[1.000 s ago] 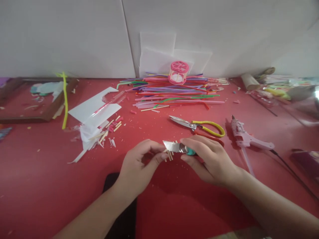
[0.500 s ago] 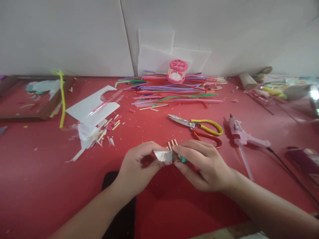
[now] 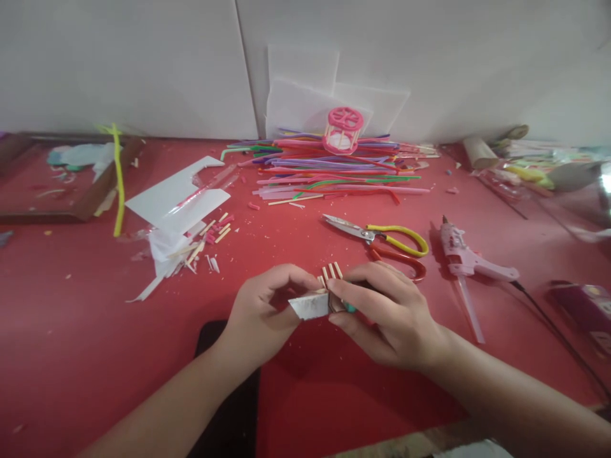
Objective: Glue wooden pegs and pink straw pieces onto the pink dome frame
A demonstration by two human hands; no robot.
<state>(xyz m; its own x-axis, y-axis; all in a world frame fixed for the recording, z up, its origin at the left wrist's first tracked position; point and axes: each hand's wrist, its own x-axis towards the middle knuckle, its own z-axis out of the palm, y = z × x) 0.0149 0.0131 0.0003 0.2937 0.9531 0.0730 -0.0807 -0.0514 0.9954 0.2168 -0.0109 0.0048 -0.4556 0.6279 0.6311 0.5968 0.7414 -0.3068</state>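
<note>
In the middle of the head view, my right hand is closed on a utility knife with a bit of green at its body. Its wide, pale blade points left and hides the left thumb tip. Fingers of my left hand are curled round several short wooden sticks, whose ends stick up beyond the blade. Both hands meet at the sticks, above the red table. Whether the blade's edge touches the wood, I cannot tell.
Beyond my right hand lie scissors, and right of them a pink glue gun. Colourful pipe cleaners are piled at the back under a small pink frame. Stick offcuts and paper scraps lie left; a dark flat object is under my left forearm.
The blade has tilted and sits slightly lower and further left. My left thumb tip has gone out of sight behind it. The view has shifted a little.
</note>
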